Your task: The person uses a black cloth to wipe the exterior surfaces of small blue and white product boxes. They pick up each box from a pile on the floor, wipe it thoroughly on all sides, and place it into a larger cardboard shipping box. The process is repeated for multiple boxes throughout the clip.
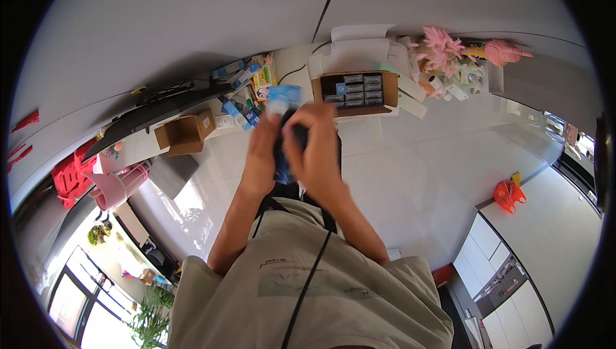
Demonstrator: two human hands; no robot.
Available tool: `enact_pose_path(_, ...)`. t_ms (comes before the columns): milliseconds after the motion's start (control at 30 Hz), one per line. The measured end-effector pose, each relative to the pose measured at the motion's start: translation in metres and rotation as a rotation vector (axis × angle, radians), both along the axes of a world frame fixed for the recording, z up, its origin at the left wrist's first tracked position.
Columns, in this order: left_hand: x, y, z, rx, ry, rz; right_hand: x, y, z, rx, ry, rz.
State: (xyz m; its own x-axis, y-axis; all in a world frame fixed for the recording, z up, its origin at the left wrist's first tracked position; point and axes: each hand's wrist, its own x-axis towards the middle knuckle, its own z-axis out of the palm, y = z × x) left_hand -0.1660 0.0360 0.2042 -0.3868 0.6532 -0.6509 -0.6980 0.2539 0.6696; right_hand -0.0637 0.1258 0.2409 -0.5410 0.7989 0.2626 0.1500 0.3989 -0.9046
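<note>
Both hands are raised close together before my chest and blurred. My left hand (263, 156) holds a dark packet with blue parts (285, 166) from its left side. My right hand (315, 149) is at the packet's other side, its fingers curled over the top. Just above them is a blue and white pack (284, 96), too blurred to name. Beyond, an open cardboard box (392, 93) holds several dark packets (354, 88) in rows. A second open cardboard box (185, 133) lies to the left; no contents show in it.
Blue and white cartons (236, 114) and a yellow-green pack (264, 75) lie between the boxes, near a black monitor (154, 118). Pink artificial flowers (440, 48) are at the right of the white table. A pink chair (113, 190) is left; a red plastic bag (508, 196) is on a surface at right.
</note>
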Motion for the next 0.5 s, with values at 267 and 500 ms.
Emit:
enact_pose_path(267,-0.038,0.019,0.021,0.299,-0.135,0.017,0.027,-0.027,0.000,-0.053,0.006,0.335)
enact_pose_path(500,-0.029,0.025,0.022,0.297,-0.197,-0.067,-0.004,-0.005,0.003,0.400,-0.205,0.336)
